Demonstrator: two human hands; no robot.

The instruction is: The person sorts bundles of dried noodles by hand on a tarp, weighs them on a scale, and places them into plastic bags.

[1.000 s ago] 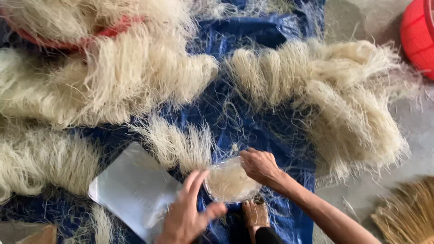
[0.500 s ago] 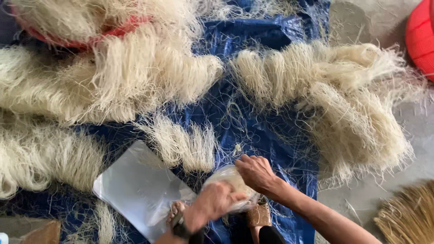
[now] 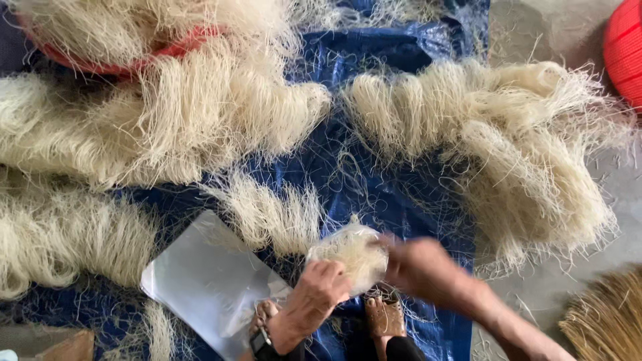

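Note:
Low in the middle of the head view, both hands hold a small clear plastic bag stuffed with pale dried noodles (image 3: 351,254). My left hand (image 3: 314,297), with a watch on its wrist, grips the bag's lower left side. On the bag's right end my right hand (image 3: 418,267) is closed and blurred by motion. A stack of clear flat plastic bags (image 3: 207,281) lies just left of my left hand on the blue tarp (image 3: 394,187). A small loose tuft of noodles (image 3: 267,214) lies just above the bag.
Large heaps of pale dried noodles (image 3: 167,127) cover the tarp at left, and another heap (image 3: 521,147) lies at right. A red basket rim (image 3: 134,63) shows under the top-left heap. A red container (image 3: 625,53) is at top right, a straw broom (image 3: 605,321) at bottom right. Sandalled feet (image 3: 384,317) sit below the bag.
My left hand has gone from open beside the noodle bag to gripping its lower left side. My right hand has slid to the bag's right end. The view shifted slightly.

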